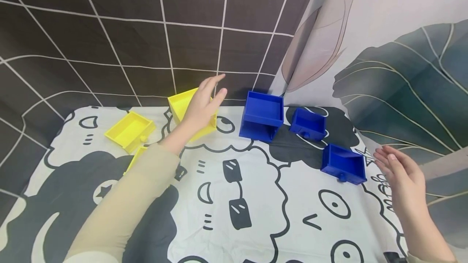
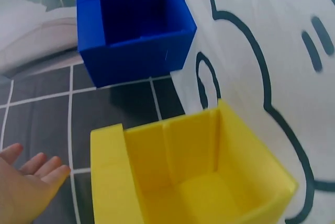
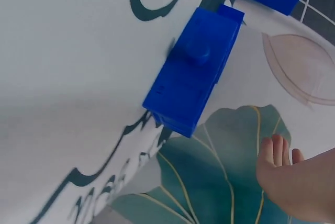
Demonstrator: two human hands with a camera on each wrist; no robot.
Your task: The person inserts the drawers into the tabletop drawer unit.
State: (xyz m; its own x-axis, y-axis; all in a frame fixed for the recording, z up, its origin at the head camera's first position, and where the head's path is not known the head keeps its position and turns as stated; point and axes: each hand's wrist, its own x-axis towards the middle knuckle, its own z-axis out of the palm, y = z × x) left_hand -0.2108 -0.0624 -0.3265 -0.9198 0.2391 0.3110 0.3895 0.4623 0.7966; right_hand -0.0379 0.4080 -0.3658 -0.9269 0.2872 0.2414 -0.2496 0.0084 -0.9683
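My left hand [image 1: 200, 106] reaches over a yellow open box [image 1: 178, 102], fingers straight and holding nothing. In the left wrist view the hand [image 2: 23, 190] is apart from the yellow box [image 2: 110, 177]. A small yellow drawer with a knob [image 1: 128, 131] lies left of it; another yellow piece [image 1: 136, 159] is partly hidden by my sleeve. My right hand [image 1: 406, 182] hovers empty, fingers extended, right of a blue drawer [image 1: 343, 164] with a knob. A second blue drawer [image 1: 308, 124] and a blue two-compartment box [image 1: 262, 113] stand farther left.
The pieces rest on a white cloth [image 1: 256, 190] with black cartoon drawings. Behind it hangs a dark sheet with a white grid [image 1: 128, 39]. A pale curtain with leaf shapes [image 1: 409, 80] stands at the right.
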